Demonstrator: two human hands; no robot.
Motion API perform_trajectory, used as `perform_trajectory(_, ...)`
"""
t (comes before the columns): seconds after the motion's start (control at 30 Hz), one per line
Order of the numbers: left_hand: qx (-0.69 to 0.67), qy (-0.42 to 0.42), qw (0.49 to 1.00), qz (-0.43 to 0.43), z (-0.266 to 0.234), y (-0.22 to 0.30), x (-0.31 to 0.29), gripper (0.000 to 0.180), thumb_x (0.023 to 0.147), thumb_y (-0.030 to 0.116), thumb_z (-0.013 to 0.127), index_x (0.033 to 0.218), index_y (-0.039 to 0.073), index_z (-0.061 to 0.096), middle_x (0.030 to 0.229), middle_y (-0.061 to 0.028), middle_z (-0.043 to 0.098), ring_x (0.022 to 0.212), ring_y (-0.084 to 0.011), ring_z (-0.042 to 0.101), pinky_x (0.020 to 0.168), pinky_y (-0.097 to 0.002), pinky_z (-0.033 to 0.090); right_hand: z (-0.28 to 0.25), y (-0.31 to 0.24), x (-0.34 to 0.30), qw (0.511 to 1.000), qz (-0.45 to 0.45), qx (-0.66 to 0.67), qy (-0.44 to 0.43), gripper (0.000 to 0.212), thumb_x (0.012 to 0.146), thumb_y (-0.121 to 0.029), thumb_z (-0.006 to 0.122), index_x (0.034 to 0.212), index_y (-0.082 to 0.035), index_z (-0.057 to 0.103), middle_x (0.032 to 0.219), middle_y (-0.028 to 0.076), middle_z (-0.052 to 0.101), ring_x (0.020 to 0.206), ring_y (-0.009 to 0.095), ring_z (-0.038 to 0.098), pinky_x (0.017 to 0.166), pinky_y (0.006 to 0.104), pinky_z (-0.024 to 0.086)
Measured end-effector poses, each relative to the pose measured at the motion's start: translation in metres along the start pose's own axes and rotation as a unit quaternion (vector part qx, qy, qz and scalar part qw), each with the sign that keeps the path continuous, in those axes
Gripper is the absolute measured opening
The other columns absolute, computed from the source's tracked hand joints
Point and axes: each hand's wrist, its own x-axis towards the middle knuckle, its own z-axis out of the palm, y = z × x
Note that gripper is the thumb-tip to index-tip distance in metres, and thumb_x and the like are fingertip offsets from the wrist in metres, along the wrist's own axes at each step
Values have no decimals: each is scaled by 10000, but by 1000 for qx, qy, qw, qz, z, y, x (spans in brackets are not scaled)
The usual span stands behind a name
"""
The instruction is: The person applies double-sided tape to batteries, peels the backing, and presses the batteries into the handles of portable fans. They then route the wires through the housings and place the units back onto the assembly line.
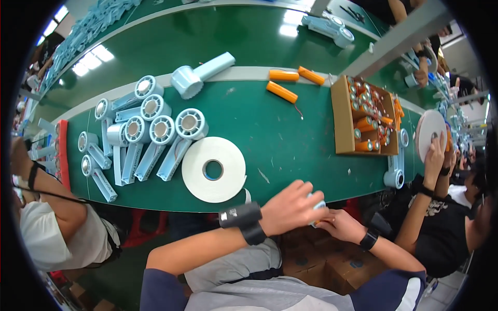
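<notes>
Closest in, left hand [290, 207] wraps a pale-blue piece [319, 204], right hand [340, 225] pinching its lower end, by the worktop's [290, 150] near edge. Beyond: white tape roll [213, 191], clustered pale-blue housings [161, 129] leftward, carton [341, 119] rightward, orange cylinders [282, 92] farthest.

Open lane between white roll [194, 171] and cardboard box [342, 127]; orange batteries [281, 92] obstruct far end.
</notes>
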Motion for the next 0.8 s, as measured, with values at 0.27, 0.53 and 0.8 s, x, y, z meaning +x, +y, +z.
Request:
perform_trajectory(0.27,-66,167,971,-159,1,2,-24,552,666,52,864,1182,153,697,1138,-113,638,997,-304,626,818,-410,528,53,-41,9,745,68,606,271,300,1073,-190,495,1268,31,554,1124,153,678,1017,239,679,883,372,554)
perform_trajectory(0.53,3,288,944,-162,29,16,-37,520,611,9,874,1094,143,737,1155,-112,637,1036,-338,630,862,-430,553,96,-62,46,624,15,646,440,373,1094,-279,473,1321,16,506,1155,122,654,1050,213,668,909,354,544)
perform_trajectory(0.8,19,379,916,-127,35,38,-52,619,618,35,908,1174,121,650,1227,-142,596,1058,-347,630,888,-428,552,60,-118,74,507,-79,616,598,417,1087,-315,488,1321,30,476,1107,130,636,935,191,649,849,312,524)
